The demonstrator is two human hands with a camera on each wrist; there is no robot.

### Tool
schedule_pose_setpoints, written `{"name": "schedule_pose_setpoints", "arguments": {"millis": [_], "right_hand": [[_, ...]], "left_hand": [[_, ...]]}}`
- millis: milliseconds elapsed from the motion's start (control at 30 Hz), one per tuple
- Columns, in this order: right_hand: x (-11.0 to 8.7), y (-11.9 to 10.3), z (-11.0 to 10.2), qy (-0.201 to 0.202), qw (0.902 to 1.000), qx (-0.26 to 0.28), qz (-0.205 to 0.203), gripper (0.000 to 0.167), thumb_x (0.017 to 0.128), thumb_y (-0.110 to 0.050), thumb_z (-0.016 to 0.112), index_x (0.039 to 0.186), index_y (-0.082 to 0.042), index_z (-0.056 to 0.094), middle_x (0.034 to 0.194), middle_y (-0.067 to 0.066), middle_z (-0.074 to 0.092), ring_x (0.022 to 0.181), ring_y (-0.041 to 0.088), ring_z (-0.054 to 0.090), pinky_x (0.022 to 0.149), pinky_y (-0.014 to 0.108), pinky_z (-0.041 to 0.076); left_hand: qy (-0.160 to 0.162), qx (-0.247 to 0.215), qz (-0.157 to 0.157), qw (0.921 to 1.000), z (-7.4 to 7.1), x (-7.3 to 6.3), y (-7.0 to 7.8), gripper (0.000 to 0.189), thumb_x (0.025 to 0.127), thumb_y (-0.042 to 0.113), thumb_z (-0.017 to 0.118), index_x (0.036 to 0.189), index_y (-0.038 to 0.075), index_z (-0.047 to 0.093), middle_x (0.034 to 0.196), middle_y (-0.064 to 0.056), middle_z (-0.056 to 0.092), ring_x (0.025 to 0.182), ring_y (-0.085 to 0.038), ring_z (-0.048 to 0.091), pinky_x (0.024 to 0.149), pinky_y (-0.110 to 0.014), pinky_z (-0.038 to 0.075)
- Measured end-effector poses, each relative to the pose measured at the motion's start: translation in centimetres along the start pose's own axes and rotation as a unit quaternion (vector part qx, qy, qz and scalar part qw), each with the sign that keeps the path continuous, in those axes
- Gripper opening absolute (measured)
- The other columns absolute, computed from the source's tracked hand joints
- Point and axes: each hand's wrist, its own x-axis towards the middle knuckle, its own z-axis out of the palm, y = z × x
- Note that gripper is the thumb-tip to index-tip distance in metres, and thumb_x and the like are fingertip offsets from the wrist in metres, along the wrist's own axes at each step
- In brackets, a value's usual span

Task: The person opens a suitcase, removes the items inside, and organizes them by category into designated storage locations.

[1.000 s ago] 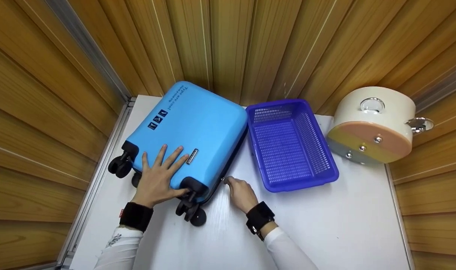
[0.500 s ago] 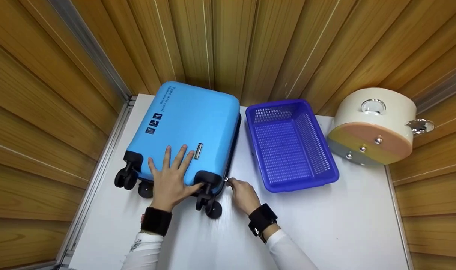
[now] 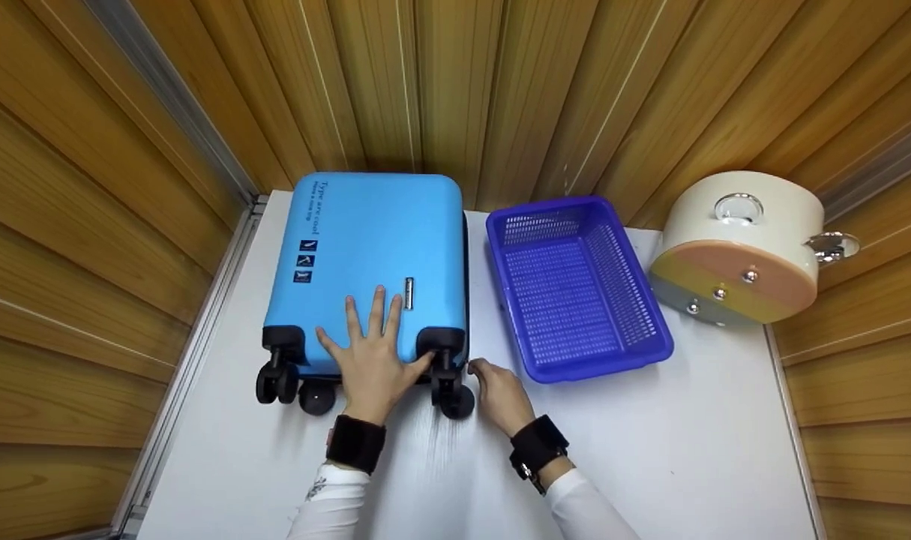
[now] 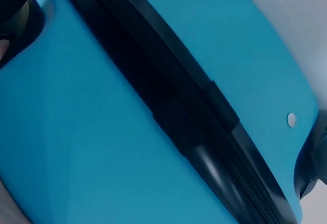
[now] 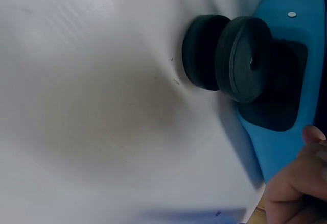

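Observation:
A light blue hard-shell suitcase (image 3: 373, 232) lies flat on the table, its black wheels (image 3: 275, 382) toward the person. My left hand (image 3: 373, 367) presses on the lower part of its shell, fingers spread, thumb beside the right wheel mount. At the suitcase's lower right edge, my right hand (image 3: 504, 394) has curled fingers pinching the zipper pull, which the fingers now hide. The right wrist view shows that hand's fingers (image 5: 296, 183) against the blue shell, near a double wheel (image 5: 244, 60). Across the left wrist view runs the black zipper seam (image 4: 179, 106).
A purple perforated plastic basket (image 3: 526, 352) stands just right of the suitcase. Farther right is a cream round case (image 3: 740, 195) with silver handles and a coloured, knobbed front. Wood-patterned walls (image 3: 455, 90) close in the white table (image 3: 650, 457).
The suitcase has swung round from slanted to nearly straight, its wheel end moving right. My left hand has moved right with it; my right hand has shifted slightly right, staying at the zipper edge.

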Motion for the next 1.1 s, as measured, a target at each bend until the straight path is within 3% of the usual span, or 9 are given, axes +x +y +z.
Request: {"name": "schedule_pose_setpoints", "arguments": {"millis": [100,233,433,700,933,1100], "right_hand": [[0.0,0.0,-0.1,-0.001,1.0000,0.003,0.003,0.014,0.104,-0.003,0.056,0.103,-0.003,0.070,0.094,0.016,0.077,0.085,0.033,0.075,0.075,0.047,0.060],[0.1,-0.1,-0.2,0.000,1.0000,0.009,0.001,0.014,0.104,-0.003,0.056,0.104,-0.002,0.070,0.096,0.015,0.077,0.088,0.033,0.076,0.079,0.046,0.061],[-0.1,0.0,-0.3,-0.005,0.9999,0.006,-0.010,0.013,0.102,0.000,0.058,0.102,-0.001,0.071,0.094,0.013,0.077,0.088,0.029,0.076,0.078,0.044,0.061],[-1.7,-1.2,0.4,-0.028,0.9995,0.015,0.009,0.015,0.101,0.000,0.059,0.108,-0.004,0.071,0.094,0.013,0.077,0.086,0.030,0.076,0.072,0.044,0.061],[-2.9,-2.6,2.6,0.016,0.9992,0.035,0.001,0.009,0.097,-0.001,0.063,0.092,-0.005,0.068,0.087,0.013,0.075,0.080,0.033,0.075,0.065,0.047,0.059],[-3.6,-3.9,4.5,0.033,0.9978,0.054,0.020,0.010,0.098,-0.001,0.061,0.098,0.001,0.070,0.087,0.024,0.071,0.081,0.041,0.073,0.068,0.052,0.059]], "left_hand": [[-0.024,-0.006,0.021,0.9995,-0.4,-0.1,-0.5,0.116,0.073,0.080,0.074,0.165,0.023,0.031,0.173,-0.005,0.021,0.155,-0.052,0.013,0.105,-0.089,0.006],[-0.050,-0.017,0.050,0.9973,-1.2,-0.2,-2.3,0.122,0.068,0.074,0.083,0.165,0.023,0.031,0.173,-0.005,0.020,0.156,-0.049,0.010,0.108,-0.087,0.004],[-0.051,-0.021,0.023,0.9982,-1.4,-0.7,-4.7,0.135,0.058,0.077,0.087,0.166,0.022,0.027,0.174,-0.013,0.012,0.155,-0.054,0.005,0.108,-0.086,-0.002],[-0.017,-0.003,0.029,0.9994,-1.0,-0.6,-4.1,0.134,0.058,0.078,0.086,0.165,0.018,0.032,0.172,-0.018,0.017,0.153,-0.057,0.011,0.107,-0.087,0.004],[-0.022,0.004,0.016,0.9996,-0.9,-0.6,-3.3,0.135,0.058,0.081,0.083,0.165,0.018,0.030,0.172,-0.018,0.017,0.153,-0.057,0.012,0.107,-0.087,0.005],[-0.033,0.005,0.011,0.9994,-0.9,-0.6,-3.0,0.135,0.060,0.081,0.082,0.166,0.018,0.028,0.172,-0.018,0.014,0.153,-0.056,0.010,0.107,-0.087,0.005]]}}
